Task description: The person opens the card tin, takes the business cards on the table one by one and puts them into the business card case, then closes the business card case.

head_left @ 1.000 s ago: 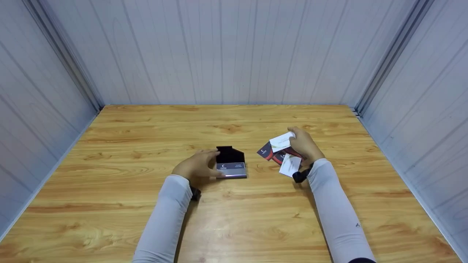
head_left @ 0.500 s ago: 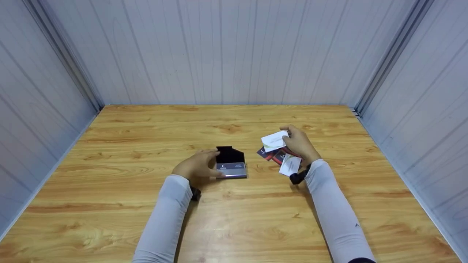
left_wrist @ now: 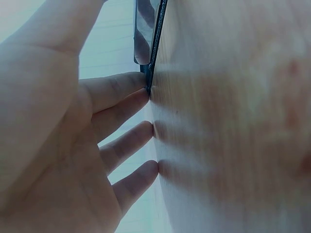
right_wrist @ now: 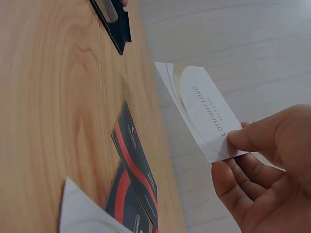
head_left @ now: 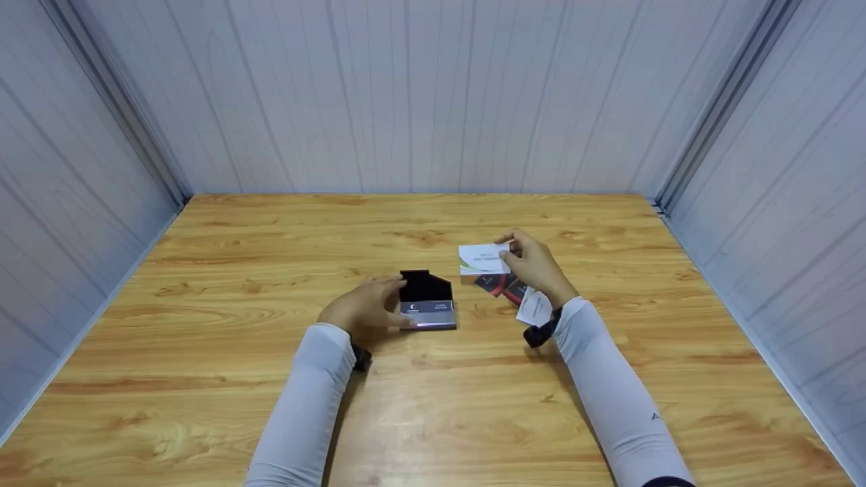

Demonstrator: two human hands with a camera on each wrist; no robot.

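My right hand [head_left: 534, 265] pinches a glossy white rectangular paper card [head_left: 482, 260], long axis left-right, pointing at the black card case [head_left: 427, 302]. My left hand [head_left: 363, 306], fingers straight and slightly apart, fingertips on the wooden table [head_left: 270, 270], seemingly steadies the case.

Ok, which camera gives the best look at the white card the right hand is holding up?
The right wrist view: the white card fills the frame close up, its COMPANY LOGO print readable, pinched at one corner by the right hand. The head view shows the card small, above the table near the black card case. The left wrist view misses it.
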